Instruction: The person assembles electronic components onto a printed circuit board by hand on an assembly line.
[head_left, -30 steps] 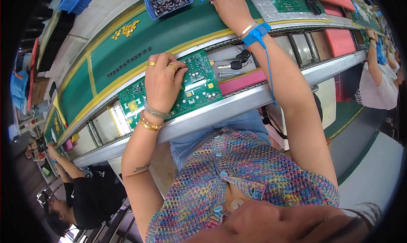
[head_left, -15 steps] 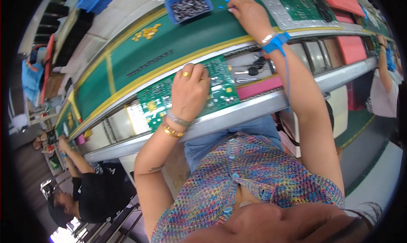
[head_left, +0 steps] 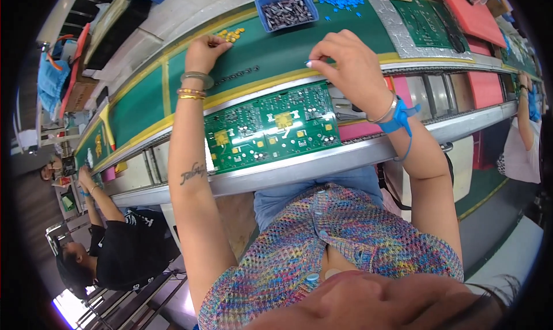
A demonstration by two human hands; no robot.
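Observation:
My left hand [head_left: 205, 54] reaches to the green work strip, its thumb and forefinger pinched together at the edge of a small pile of yellow components [head_left: 235, 34]. Whether a piece sits between those fingertips is too small to tell. Above the far rail, my right hand [head_left: 351, 70] pinches a tiny blue component [head_left: 307, 62] between thumb and forefinger. A green circuit board [head_left: 262, 142] lies across the conveyor rails in front of me, populated with small parts and several yellow blocks. Neither hand touches it. Dark components [head_left: 239, 75] lie in a row beyond it.
A blue bin [head_left: 315, 13] of dark parts stands at the back, beside loose blue components [head_left: 341, 0]. Another green board [head_left: 423, 23] rests at the far right near a red foam sheet [head_left: 481, 19]. A metal rail [head_left: 299, 166] runs along the near side. Co-workers sit left and right.
My left hand has left the circuit board and moved up to the yellow components. My right hand has come back from the blue pile toward the board, with a blue component.

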